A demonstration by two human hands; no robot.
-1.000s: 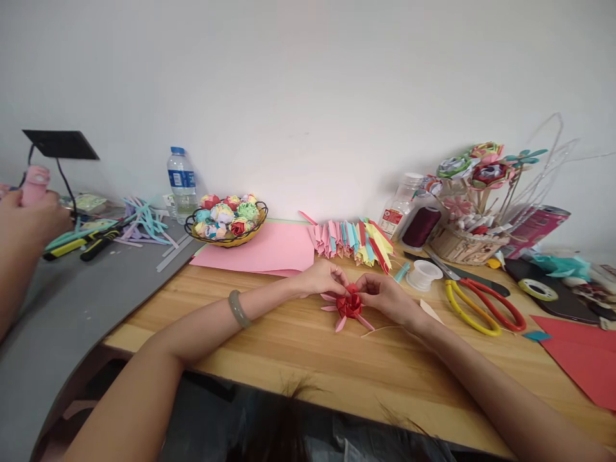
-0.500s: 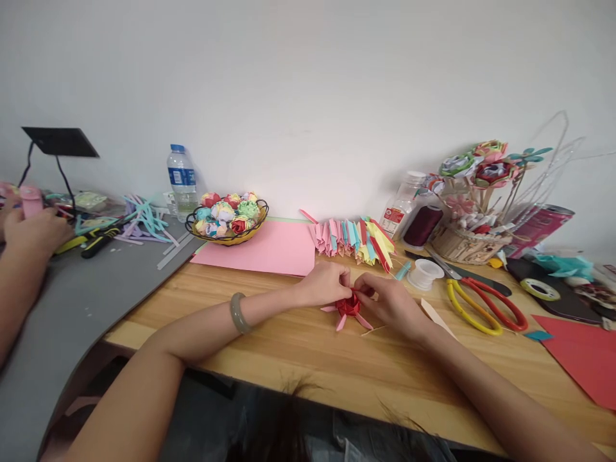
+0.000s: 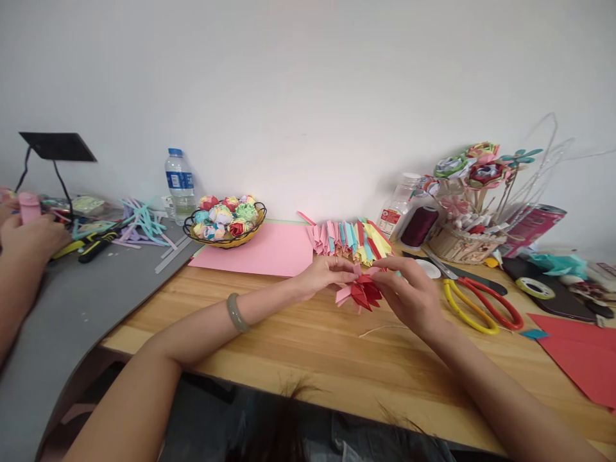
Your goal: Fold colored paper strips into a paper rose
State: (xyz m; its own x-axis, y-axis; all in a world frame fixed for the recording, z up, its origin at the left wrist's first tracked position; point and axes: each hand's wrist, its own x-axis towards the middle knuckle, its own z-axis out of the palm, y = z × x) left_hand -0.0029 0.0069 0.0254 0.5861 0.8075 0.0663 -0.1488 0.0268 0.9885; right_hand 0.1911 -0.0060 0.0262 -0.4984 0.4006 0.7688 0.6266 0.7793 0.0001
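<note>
A folded red and pink paper flower (image 3: 366,292) is held just above the wooden table (image 3: 298,350). From its left side my left hand (image 3: 327,277) pinches it between thumb and fingers. My right hand (image 3: 409,292) grips its right upper edge, with the fingertips partly hiding the petals. A thin pale string (image 3: 380,329) lies on the wood below the flower. Behind my hands runs a row of folded paper pieces (image 3: 349,239) in pink, blue, red and yellow. My right hand partly covers a white spool (image 3: 428,268).
Scissors (image 3: 474,301) with yellow and red handles lie at right, near red paper (image 3: 577,353). Pink sheets (image 3: 260,253) and a basket of paper flowers (image 3: 226,239) stand left of centre. Another person's hand (image 3: 36,237) is at the far left grey table (image 3: 120,282).
The flower has been lifted and tilted, so its pointed red petals face me. Both hands rose slightly with it, and my right hand shifted right and now covers part of the white spool.
</note>
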